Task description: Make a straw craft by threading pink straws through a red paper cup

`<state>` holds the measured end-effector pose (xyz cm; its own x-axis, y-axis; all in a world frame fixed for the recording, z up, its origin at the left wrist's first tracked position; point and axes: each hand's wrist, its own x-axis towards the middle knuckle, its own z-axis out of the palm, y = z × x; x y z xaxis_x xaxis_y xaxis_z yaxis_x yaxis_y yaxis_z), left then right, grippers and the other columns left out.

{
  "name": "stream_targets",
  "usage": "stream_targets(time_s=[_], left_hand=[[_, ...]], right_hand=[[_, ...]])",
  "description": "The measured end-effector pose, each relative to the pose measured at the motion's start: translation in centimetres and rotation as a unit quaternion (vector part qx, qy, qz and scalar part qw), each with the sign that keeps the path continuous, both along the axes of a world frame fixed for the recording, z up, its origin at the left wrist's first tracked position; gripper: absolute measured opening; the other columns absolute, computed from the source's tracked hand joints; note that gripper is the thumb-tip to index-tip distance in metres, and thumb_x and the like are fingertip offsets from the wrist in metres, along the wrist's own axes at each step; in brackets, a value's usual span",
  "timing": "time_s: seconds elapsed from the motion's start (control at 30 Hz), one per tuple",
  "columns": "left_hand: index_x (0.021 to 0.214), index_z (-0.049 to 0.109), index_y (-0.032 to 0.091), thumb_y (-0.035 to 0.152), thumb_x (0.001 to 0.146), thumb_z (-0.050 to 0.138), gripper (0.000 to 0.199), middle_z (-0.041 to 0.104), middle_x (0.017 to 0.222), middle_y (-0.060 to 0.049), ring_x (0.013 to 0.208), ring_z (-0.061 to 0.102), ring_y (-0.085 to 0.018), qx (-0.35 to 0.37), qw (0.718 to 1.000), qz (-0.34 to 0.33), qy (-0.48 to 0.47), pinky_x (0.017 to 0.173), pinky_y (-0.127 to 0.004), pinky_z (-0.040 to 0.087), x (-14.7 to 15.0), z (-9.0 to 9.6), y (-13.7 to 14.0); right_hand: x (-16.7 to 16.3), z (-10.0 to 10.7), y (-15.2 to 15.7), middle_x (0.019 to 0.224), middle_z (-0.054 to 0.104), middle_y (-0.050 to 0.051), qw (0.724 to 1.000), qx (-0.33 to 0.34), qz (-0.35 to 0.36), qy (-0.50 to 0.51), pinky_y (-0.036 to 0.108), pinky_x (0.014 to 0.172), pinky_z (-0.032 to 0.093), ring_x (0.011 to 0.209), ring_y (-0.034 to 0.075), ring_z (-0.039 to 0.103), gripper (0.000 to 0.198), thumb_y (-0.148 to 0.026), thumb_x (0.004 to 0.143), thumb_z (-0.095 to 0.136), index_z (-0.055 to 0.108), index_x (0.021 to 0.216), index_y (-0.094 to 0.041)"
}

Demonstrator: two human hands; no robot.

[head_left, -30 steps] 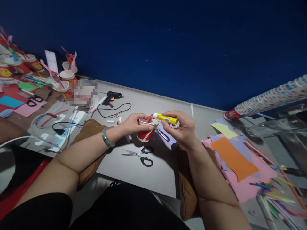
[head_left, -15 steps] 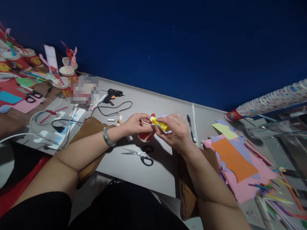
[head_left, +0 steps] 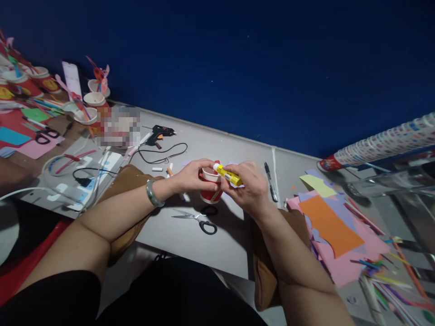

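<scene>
My left hand (head_left: 194, 175) is closed round a red paper cup (head_left: 211, 196) with a white rim, its thumb and fingers on either side. In my right hand (head_left: 247, 183) is a yellow glue stick (head_left: 232, 178), gripped along its barrel. The white end of the stick is over the cup's rim, beside a small red piece (head_left: 217, 162) that shows above the rim. Whether the stick's end touches the cup, I cannot tell. Black-handled scissors (head_left: 207, 227) lie with blades apart on the table just below the cup.
A black hot glue gun (head_left: 161, 134) with its cord lies beyond my left hand. To the right are a black pen (head_left: 271, 182), orange paper (head_left: 331, 226) and a long stack of cups (head_left: 384, 142). A power strip (head_left: 84, 192) and decorated cups (head_left: 86, 117) are on the left.
The cup has shifted slightly to the right and stands a little straighter between my hands. Both hands keep their hold, and the glue stick stays almost in place.
</scene>
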<state>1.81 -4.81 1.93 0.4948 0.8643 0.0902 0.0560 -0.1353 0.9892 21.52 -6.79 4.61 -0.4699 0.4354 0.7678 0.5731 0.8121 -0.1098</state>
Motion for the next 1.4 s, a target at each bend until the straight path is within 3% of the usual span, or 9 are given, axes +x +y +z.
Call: stream_targets(time_s=[0.33,0.8,1.03,1.2,1.4], left_hand=[[0.095,0.067,0.012,0.024,0.064,0.073,0.034,0.056,0.067,0.005,0.060,0.049,-0.006,-0.049,0.998,0.018,0.026,0.058,-0.019,0.040,0.2,0.5,-0.6],[0.082,0.066,0.014,0.025,0.071,0.068,0.016,0.062,0.078,0.001,0.071,0.053,-0.010,0.098,0.991,0.004,0.091,0.065,-0.021,0.042,0.2,0.6,-1.2],[0.097,0.068,0.013,0.027,0.068,0.072,0.033,0.061,0.072,0.002,0.061,0.049,-0.007,0.014,0.996,0.027,0.083,0.058,-0.020,0.041,0.3,0.8,-1.2],[0.097,0.068,0.011,0.026,0.064,0.071,0.036,0.063,0.072,0.002,0.061,0.052,-0.007,-0.013,0.996,0.053,0.066,0.059,-0.019,0.043,-0.1,1.1,-0.4],[0.102,0.069,0.012,0.027,0.067,0.072,0.038,0.063,0.069,0.003,0.060,0.052,-0.007,-0.012,0.998,0.028,0.062,0.060,-0.019,0.043,-0.1,0.7,-0.8]], right_hand=[[-0.1,-0.4,-0.1,0.077,0.067,0.001,1.000,-0.005,0.007,0.019,0.032,0.070,0.046,0.064,0.016,0.056,0.021,-0.014,0.086,0.066,0.061,0.105,-0.022],[-0.4,-0.7,0.1,0.071,0.061,0.000,0.996,0.079,-0.038,-0.029,0.033,0.071,0.043,0.061,0.016,0.053,0.017,-0.018,0.091,0.061,0.055,0.107,-0.020],[0.7,-0.2,-0.1,0.084,0.070,0.004,0.991,0.064,-0.070,0.089,0.037,0.071,0.047,0.064,0.019,0.059,0.024,-0.018,0.085,0.064,0.057,0.108,-0.023],[0.2,0.2,-0.6,0.076,0.068,0.000,0.997,0.035,-0.039,0.052,0.036,0.072,0.046,0.057,0.015,0.055,0.016,-0.021,0.085,0.064,0.056,0.099,-0.023],[-0.1,-0.4,-0.1,0.072,0.067,-0.002,0.997,0.055,-0.049,-0.008,0.035,0.074,0.043,0.058,0.015,0.055,0.014,-0.022,0.086,0.062,0.055,0.098,-0.022]])
